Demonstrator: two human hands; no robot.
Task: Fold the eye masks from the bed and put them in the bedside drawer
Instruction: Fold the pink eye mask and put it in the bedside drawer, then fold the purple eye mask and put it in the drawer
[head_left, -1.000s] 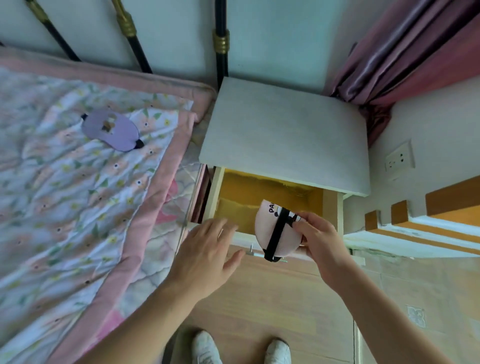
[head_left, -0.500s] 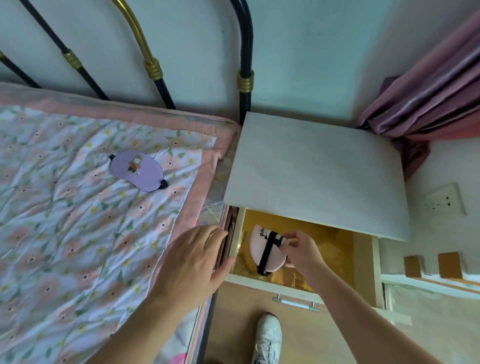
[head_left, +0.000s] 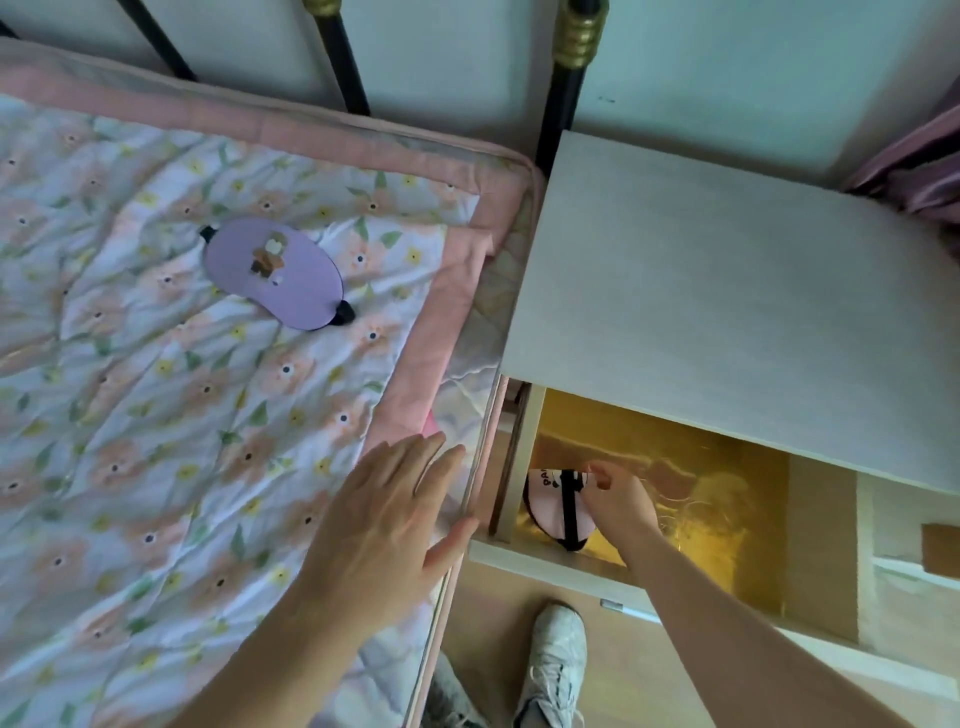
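A folded pink eye mask (head_left: 549, 512) with a black strap lies at the left end of the open bedside drawer (head_left: 524, 457), on its yellow floor. My right hand (head_left: 618, 501) is inside the drawer, fingertips pinched on the mask's upper right edge. A purple eye mask (head_left: 275, 273) with a small cartoon print lies flat and unfolded on the floral bed quilt (head_left: 156, 415). My left hand (head_left: 384, 525) hovers open, fingers spread, over the quilt's right edge beside the drawer, holding nothing.
The white top of the bedside table (head_left: 727, 291) overhangs the drawer's back half. A black and brass bed frame (head_left: 566, 88) stands against the wall. My shoes (head_left: 553, 665) are on the wooden floor below the drawer. A pink curtain (head_left: 919, 171) hangs at the far right.
My right hand has carried the pink mask from above the drawer front down onto the drawer floor at its left end. My left hand has shifted left over the bed edge.
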